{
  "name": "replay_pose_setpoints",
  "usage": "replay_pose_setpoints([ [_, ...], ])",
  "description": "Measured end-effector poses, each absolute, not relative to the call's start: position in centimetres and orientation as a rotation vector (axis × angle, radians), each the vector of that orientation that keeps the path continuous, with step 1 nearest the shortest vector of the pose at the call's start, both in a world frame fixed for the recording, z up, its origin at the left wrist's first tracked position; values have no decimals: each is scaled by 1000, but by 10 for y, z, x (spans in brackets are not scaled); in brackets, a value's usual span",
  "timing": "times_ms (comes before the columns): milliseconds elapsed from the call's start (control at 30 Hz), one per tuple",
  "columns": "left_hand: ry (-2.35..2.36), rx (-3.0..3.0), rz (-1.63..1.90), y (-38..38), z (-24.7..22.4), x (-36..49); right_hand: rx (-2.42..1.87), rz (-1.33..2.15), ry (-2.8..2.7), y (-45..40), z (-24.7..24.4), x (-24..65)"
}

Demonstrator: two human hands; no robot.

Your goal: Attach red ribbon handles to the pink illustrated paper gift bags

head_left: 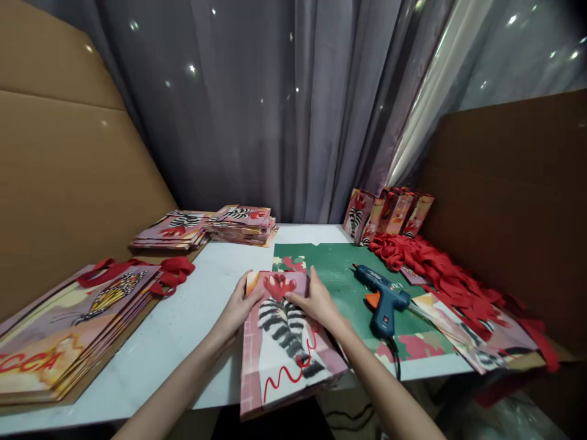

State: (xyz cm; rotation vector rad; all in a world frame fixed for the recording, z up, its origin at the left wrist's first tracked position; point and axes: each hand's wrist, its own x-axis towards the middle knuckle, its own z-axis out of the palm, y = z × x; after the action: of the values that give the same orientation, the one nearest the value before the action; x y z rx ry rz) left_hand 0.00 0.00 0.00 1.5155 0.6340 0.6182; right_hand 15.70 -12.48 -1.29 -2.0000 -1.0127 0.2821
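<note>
A pink paper bag with a zebra-striped figure, a red flower shape and red lettering lies between my hands at the table's front edge, its lower end over the edge. My left hand grips its upper left side, thumb on the printed face. On the upper right side, my right hand holds it too, thumb across the print and fingers behind. Just beyond is a green cutting mat. A blue glue gun with an orange trigger rests on the mat, right of my right hand.
Folded bags are stacked at the back left. Large butterfly-print bags lie at the front left. Red ribbons are heaped on the right, before standing bags. Cardboard walls flank the table.
</note>
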Motion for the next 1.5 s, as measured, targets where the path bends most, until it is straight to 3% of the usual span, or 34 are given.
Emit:
replay_pose_setpoints([
  [367,638,1717,1156,-42,54,-26,-1560,-291,-1032,-158,50,144],
  [567,672,1644,1124,-40,62,-35,-1593,-352,-1126,-161,51,137],
  [833,692,1607,1344,-75,74,-42,-1766,-768,-1617,-171,48,68],
  [1000,705,1668,1351,-85,78,-50,-1692,-770,-1825,-176,49,54],
  [1300,709,1648,1267,-85,85,-51,-1939,-644,-1311,-173,63,114],
  [1500,657,1571,1166,-81,79,-36,-1892,-566,-1533,-166,62,70],
])
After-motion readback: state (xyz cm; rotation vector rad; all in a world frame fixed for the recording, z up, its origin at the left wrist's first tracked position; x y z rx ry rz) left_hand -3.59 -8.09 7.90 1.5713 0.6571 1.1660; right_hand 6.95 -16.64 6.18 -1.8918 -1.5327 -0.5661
